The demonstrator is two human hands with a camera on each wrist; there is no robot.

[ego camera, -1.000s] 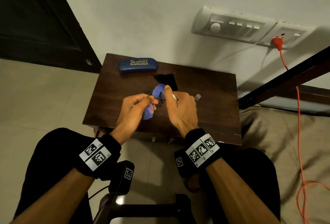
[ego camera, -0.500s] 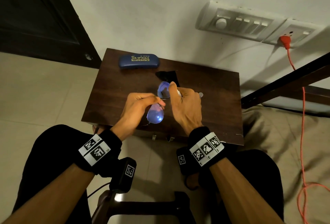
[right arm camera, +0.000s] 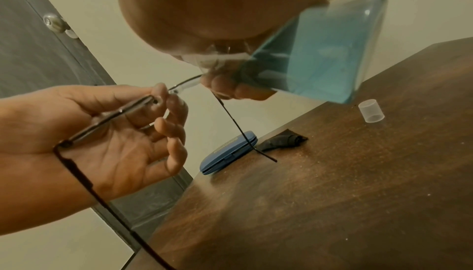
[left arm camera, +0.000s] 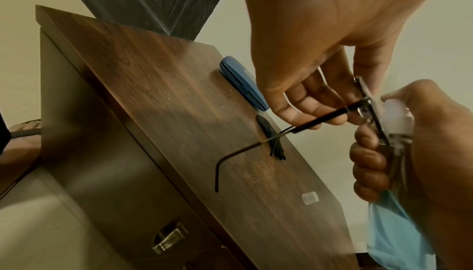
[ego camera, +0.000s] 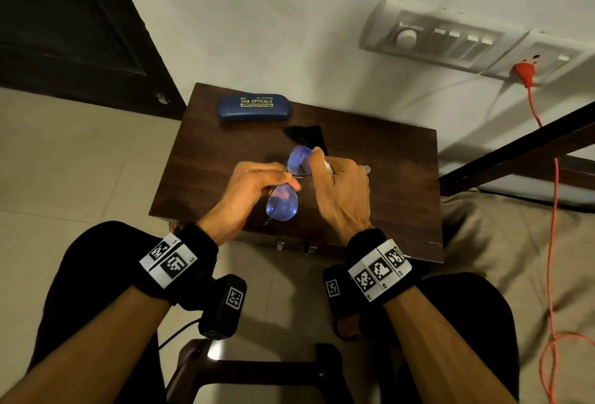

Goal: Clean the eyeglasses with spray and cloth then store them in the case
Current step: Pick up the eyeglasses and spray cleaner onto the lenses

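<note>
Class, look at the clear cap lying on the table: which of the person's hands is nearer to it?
The right hand. It grips the spray bottle just beside the clear cap, while the left hand pinches the eyeglasses farther away, on the right hand's other side.

eyeglasses [ego camera: 291, 184] 1 | case [ego camera: 253, 107] 1 | cloth [ego camera: 306, 136] 1 | spray bottle [right arm camera: 320, 51] 1 | cap [right arm camera: 371, 113] 1

The blue eyeglasses case [ego camera: 253, 107], in the upper middle of the head view, bears "SHA OPTICALS" in yellow letters; the smaller yellow lines beneath are too fine to read. The wristbands [ego camera: 380, 270] carry only black-and-white square marker patterns.
</note>
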